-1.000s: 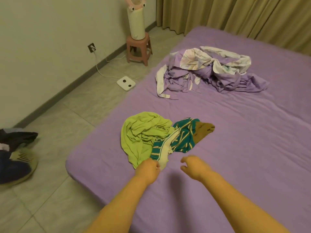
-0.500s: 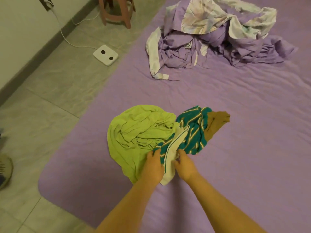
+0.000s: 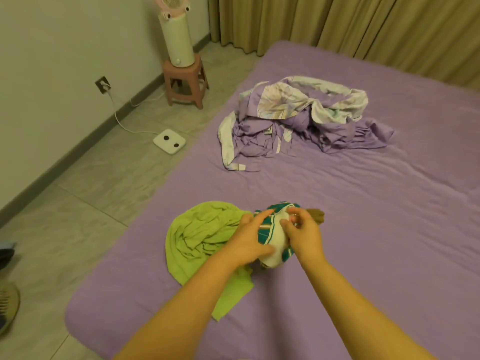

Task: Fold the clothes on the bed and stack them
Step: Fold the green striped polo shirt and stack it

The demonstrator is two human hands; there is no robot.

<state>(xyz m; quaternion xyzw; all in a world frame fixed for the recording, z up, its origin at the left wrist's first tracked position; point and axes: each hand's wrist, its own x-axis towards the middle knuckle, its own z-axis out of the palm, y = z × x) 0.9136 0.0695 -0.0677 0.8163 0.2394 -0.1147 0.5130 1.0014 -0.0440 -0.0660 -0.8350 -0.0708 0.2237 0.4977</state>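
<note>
The teal striped garment [image 3: 271, 236] is lying bunched near the front edge of the purple bed [image 3: 363, 229], and both hands are working on it; the left hand [image 3: 246, 241] is gripping it from the left, thumb hooked under the cloth and fingers stretched over the top, while the right hand [image 3: 302, 233] is pinching its white edge with curled fingers. Touching it on the left, the lime green garment [image 3: 200, 237] is sprawling toward the mattress corner, one flap trailing nearest the camera; just beyond it on the right, a brown piece [image 3: 317, 214] is peeking out, and whether that belongs to the striped item or is separate cannot be told.

The likely trouble is tangling; if the striped piece is lifted while the green one is lying over part of it, the green one may be dragged along, and sitting so close to the left edge it could slip onto the tiled floor [image 3: 78, 203]. A grip on one layer only may also leave the garment twisted. Farther off, the crumpled lilac bedding [image 3: 298, 120] is lying well apart.
</note>
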